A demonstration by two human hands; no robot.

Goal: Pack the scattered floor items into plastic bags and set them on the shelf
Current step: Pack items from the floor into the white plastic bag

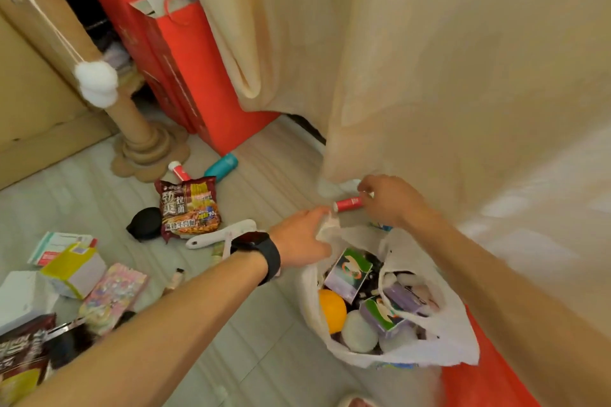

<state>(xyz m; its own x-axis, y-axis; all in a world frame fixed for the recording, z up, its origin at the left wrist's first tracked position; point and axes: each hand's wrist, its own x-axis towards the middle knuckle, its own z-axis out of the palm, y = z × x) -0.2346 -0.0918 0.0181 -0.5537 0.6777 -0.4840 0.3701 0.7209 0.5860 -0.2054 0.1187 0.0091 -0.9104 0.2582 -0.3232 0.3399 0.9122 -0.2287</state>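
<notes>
— Pale plank floor [264,357] ran under everything, and a cream curtain [429,76] hung behind. Where was the thing being packed?

— The red tube [347,204] was off the floor, just beyond the far rim of the plastic bag [459,344]. The right hand [391,203] pinched it at one end.

— And how did it lie?

— Its long axis was roughly level and crosswise to the bag's mouth. The free, pale end pointed at the left hand [299,239] and came very near it.

— What was that hand doing?

— Its fingers were curled on the bag's far-left handle, holding the mouth up and open. The right hand was the carrier, so I judged the tube needed only to come back over the rim and down.

— Was anything hard to read?

— The right fingertips were hidden behind the hand's own back. A white thing at the curtain hem, beyond the bag, I couldn't identify. No shelf showed. A noodle packet [190,205] lay well left of the bag, not yet packed.
</notes>
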